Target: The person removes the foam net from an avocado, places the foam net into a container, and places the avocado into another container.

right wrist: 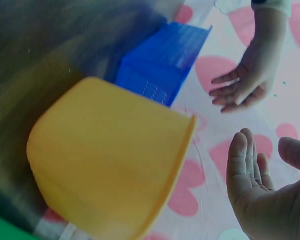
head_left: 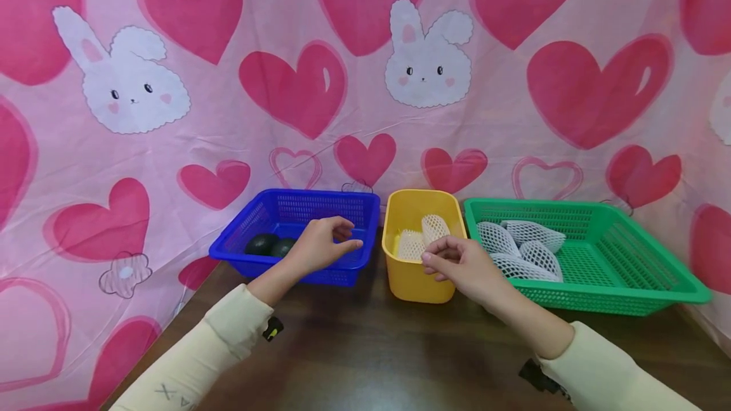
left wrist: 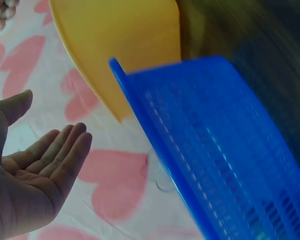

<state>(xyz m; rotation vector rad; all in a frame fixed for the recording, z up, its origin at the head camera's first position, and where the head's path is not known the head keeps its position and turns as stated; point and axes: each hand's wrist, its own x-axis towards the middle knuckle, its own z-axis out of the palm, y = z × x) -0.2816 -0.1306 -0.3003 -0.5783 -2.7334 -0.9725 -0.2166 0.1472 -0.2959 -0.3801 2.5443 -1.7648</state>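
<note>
My left hand [head_left: 322, 245] hovers over the blue basket [head_left: 337, 274], with fingers relaxed and nothing in them. Inside that basket, at its left, lie dark green, rounded fruits [head_left: 261, 244], partly hidden by the hand. Above the front of the yellow bin [head_left: 421, 284] is my right hand [head_left: 465, 268], loosely bent and holding nothing. Cream foam net sleeves [head_left: 411, 245] sit in the bin. In the wrist views, the left palm [left wrist: 39, 175] and right palm [right wrist: 260, 195] both show bare, with thumbs apart from the fingers.
At the right stands a long green basket [head_left: 617, 300] with several white foam nets [head_left: 533, 233] in its left part; their contents cannot be told. All three containers stand on a dark wooden table [head_left: 365, 354] against a pink heart-patterned cloth [head_left: 365, 113].
</note>
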